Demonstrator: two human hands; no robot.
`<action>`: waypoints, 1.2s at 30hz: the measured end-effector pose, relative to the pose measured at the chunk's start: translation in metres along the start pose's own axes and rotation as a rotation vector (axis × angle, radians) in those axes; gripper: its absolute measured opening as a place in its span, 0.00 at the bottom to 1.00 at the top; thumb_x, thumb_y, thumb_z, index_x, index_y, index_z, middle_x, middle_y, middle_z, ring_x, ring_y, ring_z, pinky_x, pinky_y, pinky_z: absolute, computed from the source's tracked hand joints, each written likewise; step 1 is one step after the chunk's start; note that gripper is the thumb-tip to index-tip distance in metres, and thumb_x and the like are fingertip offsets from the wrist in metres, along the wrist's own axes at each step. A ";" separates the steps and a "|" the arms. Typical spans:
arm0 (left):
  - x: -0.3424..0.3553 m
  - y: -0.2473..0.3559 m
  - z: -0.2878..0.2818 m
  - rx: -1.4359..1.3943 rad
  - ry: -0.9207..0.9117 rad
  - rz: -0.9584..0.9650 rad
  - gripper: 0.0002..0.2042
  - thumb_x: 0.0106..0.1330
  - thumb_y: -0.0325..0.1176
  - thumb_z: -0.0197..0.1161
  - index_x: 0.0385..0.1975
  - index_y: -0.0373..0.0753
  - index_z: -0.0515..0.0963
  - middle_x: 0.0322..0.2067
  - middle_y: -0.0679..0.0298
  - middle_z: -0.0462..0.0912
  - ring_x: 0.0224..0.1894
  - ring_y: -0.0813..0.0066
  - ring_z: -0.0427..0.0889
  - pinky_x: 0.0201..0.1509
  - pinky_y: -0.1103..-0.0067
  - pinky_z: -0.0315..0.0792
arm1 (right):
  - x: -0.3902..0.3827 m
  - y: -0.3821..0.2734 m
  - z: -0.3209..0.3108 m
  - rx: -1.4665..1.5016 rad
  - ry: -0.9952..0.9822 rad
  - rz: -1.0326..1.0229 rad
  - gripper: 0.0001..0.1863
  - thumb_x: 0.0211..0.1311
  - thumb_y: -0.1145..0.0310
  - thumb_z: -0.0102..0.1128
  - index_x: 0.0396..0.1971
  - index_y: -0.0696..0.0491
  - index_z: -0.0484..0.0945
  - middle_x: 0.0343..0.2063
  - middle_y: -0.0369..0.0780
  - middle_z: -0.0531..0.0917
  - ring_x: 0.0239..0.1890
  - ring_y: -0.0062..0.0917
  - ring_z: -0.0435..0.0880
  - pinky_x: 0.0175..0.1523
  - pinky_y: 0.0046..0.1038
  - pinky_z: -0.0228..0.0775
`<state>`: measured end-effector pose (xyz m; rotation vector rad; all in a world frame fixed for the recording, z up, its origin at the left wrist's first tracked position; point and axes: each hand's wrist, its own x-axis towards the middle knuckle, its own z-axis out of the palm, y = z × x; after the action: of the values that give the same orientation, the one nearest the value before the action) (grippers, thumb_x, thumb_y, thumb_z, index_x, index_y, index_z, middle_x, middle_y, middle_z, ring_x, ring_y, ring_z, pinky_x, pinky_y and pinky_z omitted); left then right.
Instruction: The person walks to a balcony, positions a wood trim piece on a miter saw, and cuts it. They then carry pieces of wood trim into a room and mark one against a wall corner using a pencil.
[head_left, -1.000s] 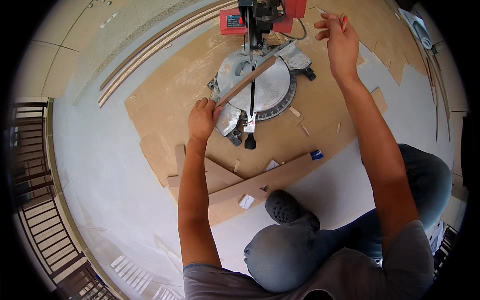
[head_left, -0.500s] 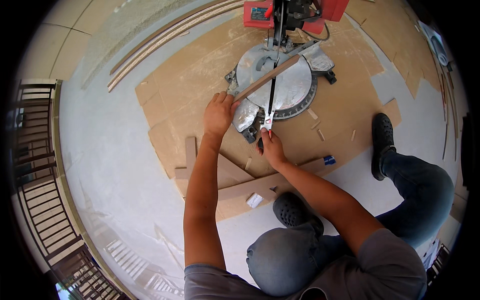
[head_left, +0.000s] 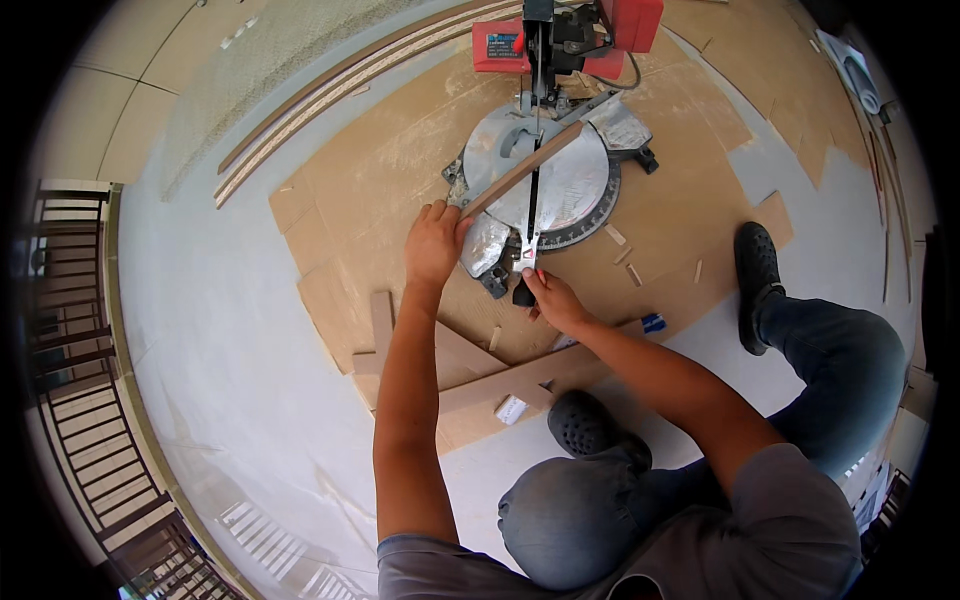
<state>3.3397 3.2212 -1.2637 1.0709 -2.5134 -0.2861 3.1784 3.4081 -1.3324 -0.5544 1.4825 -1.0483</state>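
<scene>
A miter saw (head_left: 575,185) stands in front of me with its round silver table and its head raised. A thin brown wood strip (head_left: 525,168) lies slantwise across the table, over the dark blade slot. My left hand (head_left: 433,243) is closed on the strip's near left end, beside the saw's left wing. At the front of the table, my right hand (head_left: 556,300) is at the black table handle (head_left: 523,293), thumb on top by a small red part. The fingers of that hand are partly hidden underneath.
Cardboard sheets (head_left: 350,200) with small offcuts cover the floor under the saw. Flat brown boards (head_left: 490,388) lie between me and the saw. Long strips (head_left: 300,112) run along the far left. My shoes (head_left: 757,265) rest on the right and near centre. Dark railings (head_left: 75,400) stand at left.
The view has shifted, so the saw sits slightly lower and more to the left. Relative to the saw, my right hand has moved a little to the right. The left hand stays on the strip.
</scene>
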 end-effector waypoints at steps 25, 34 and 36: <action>0.017 0.012 0.027 0.022 -0.004 0.082 0.10 0.67 0.37 0.66 0.35 0.36 0.77 0.37 0.53 0.78 0.43 0.49 0.77 0.48 0.60 0.75 | 0.081 -0.467 -0.161 -1.684 0.538 -0.866 0.25 0.64 0.56 0.58 0.36 0.69 0.82 0.33 0.61 0.84 0.39 0.53 0.87 0.46 0.45 0.79; 0.001 -0.004 0.010 0.064 0.001 0.043 0.11 0.69 0.35 0.64 0.34 0.34 0.74 0.35 0.51 0.76 0.42 0.47 0.76 0.46 0.59 0.73 | -0.027 -0.399 -0.071 -0.827 0.612 -0.821 0.24 0.65 0.58 0.55 0.46 0.68 0.74 0.39 0.61 0.83 0.45 0.57 0.83 0.53 0.45 0.75; 0.003 0.000 0.010 0.054 -0.005 0.048 0.11 0.70 0.35 0.64 0.34 0.34 0.74 0.35 0.51 0.76 0.42 0.46 0.76 0.46 0.59 0.73 | -0.029 -0.390 -0.071 -0.778 0.586 -0.810 0.22 0.65 0.60 0.55 0.46 0.66 0.74 0.38 0.60 0.83 0.44 0.55 0.84 0.52 0.45 0.75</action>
<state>3.3333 3.2191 -1.2720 1.0299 -2.5607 -0.2091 3.0307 3.2645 -0.9928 -1.5947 2.2820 -1.2771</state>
